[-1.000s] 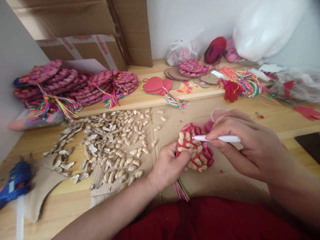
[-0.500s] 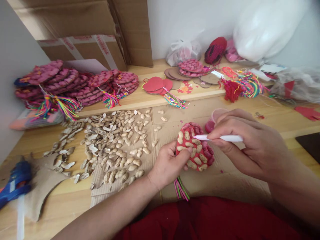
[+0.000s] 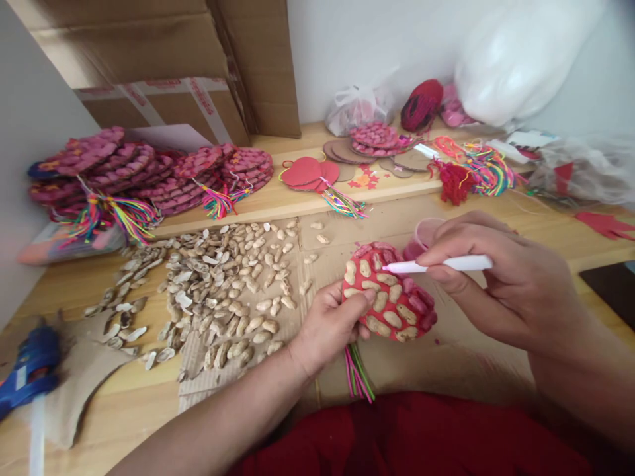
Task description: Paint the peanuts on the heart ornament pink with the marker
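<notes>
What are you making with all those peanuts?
A person's left hand holds a red disc covered with peanut shells, some painted pink, some bare. The right hand holds a white brush, its tip on the disc's upper shells. Loose peanut shells lie spread to the left, and finished pink discs are stacked behind.

- cardboard box (image 3: 149,59), top left: tape strips (image 3: 149,89) carry red print, too blurred and small to read
- blue glue gun (image 3: 30,370), far left: white patch on its body, no letters can be made out
- white pen (image 3: 441,264): no marking to be seen
- nothing else shows any text, number, brand or sign
</notes>
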Tool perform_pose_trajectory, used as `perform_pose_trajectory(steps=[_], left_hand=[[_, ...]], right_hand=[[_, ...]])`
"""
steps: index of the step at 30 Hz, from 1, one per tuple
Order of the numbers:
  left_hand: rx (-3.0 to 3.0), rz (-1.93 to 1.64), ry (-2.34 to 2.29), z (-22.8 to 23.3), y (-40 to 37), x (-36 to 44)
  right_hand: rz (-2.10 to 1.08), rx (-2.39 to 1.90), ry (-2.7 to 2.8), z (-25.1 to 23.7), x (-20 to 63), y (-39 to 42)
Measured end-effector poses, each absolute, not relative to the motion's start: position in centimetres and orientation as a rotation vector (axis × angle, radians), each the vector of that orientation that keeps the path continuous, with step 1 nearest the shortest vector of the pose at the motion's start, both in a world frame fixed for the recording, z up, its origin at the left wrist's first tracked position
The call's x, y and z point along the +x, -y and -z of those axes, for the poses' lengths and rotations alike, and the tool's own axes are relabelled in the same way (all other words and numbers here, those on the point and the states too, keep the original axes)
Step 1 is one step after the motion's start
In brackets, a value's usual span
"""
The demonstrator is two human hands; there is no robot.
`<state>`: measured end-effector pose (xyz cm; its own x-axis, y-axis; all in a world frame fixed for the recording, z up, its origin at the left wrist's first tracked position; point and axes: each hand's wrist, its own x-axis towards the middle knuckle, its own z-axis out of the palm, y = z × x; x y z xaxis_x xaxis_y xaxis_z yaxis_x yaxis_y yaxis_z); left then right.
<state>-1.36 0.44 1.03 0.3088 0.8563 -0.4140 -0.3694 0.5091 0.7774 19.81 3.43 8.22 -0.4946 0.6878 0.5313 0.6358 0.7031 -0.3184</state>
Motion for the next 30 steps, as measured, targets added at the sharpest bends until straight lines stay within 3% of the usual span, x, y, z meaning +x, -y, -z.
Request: perform_pose_trajectory(steps=[9, 30], left_hand=[[0.535, -0.890, -0.876, -1.4, -0.5, -1.3], [0.525, -0.864, -0.908, -1.4, -0.6, -1.6]], right_hand=[[-0.004, -1.050, 2.192, -7.7, 19.5, -3.5], [-0.150, -1.026, 2.138, -7.2, 19.4, -3.6]])
